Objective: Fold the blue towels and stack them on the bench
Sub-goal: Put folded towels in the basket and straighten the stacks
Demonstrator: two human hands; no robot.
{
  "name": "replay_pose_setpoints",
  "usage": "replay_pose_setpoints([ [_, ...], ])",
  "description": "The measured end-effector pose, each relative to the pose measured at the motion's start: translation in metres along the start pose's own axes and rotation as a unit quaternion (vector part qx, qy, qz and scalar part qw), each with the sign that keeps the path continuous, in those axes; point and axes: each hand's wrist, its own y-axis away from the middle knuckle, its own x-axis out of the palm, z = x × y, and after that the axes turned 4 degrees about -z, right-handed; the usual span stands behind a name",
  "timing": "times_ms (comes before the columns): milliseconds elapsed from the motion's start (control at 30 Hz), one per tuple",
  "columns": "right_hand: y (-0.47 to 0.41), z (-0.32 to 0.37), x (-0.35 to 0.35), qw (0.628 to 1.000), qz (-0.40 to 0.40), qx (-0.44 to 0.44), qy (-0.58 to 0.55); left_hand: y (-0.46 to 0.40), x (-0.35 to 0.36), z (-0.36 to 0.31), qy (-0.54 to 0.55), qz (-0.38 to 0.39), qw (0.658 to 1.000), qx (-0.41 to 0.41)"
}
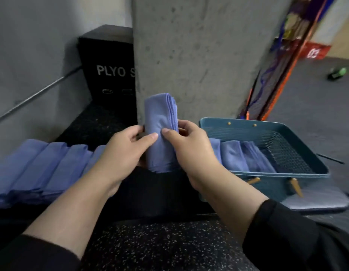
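Note:
A folded blue towel stands upright in front of the concrete pillar, held between both hands. My left hand grips its left edge, thumb on the front face. My right hand grips its right edge, thumb pressed on the front beside the left thumb. Several folded blue towels lie in an overlapping row on the black bench to the left. More blue towels sit inside the teal mesh basket at the right.
A concrete pillar rises straight ahead. A black plyo box stands behind it on the left, beside a grey wall with a rail. The basket rests on a grey pad. Speckled rubber floor lies below.

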Motion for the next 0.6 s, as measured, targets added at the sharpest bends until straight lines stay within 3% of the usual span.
replay_pose_setpoints([
  [167,-0.004,0.028,-0.103,0.995,-0.008,-0.036,0.094,0.003,0.071,-0.015,0.069,0.057,0.995,0.035],
  [233,-0.012,0.042,-0.150,0.986,-0.028,-0.051,0.154,0.001,0.096,-0.012,0.029,0.069,0.995,0.061],
  [300,-0.029,0.049,-0.198,0.971,-0.056,-0.057,0.226,-0.006,0.113,-0.003,-0.103,0.065,0.985,0.125],
  [400,-0.065,0.043,-0.254,0.908,-0.092,-0.033,0.408,-0.012,0.133,0.007,-0.322,0.088,0.922,0.198],
  [500,-0.093,0.021,-0.276,0.836,-0.065,0.037,0.544,-0.018,0.143,0.012,-0.400,0.128,0.881,0.218],
  [600,-0.110,-0.010,-0.279,0.795,-0.034,0.086,0.600,-0.022,0.144,0.013,-0.412,0.123,0.876,0.219],
])
